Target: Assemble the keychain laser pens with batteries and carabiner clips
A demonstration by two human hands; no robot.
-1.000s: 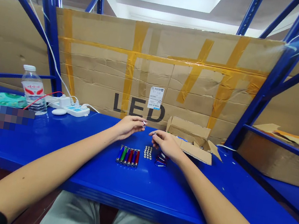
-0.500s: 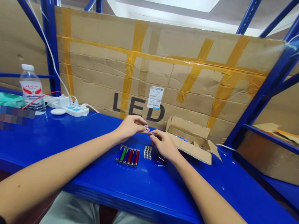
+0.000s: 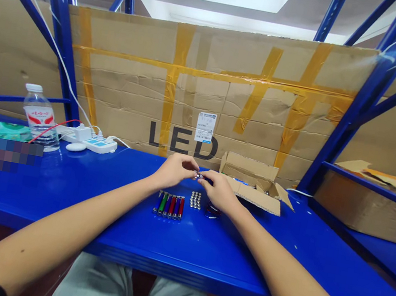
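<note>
My left hand [image 3: 174, 170] and my right hand [image 3: 219, 191] meet above the blue shelf [image 3: 101, 218], both pinched on a small silver metal part [image 3: 198, 174] held between their fingertips. Just below them lies a row of several small coloured flashlight tubes [image 3: 169, 205], blue, green, red and purple. To its right sits a cluster of small silver round pieces [image 3: 195, 199]. Red and blue clips [image 3: 212, 210] lie partly hidden under my right hand.
An open small cardboard box [image 3: 253, 183] stands behind my right hand. A large taped cardboard sheet marked LED [image 3: 192, 96] forms the back wall. At the left are a water bottle [image 3: 40, 117], a white power strip [image 3: 95, 142] and a green packet [image 3: 5, 130].
My hands have come together: they were apart a second ago, each pinching a small piece, and now their fingertips touch at one silver part. The camera has tipped slightly down.
</note>
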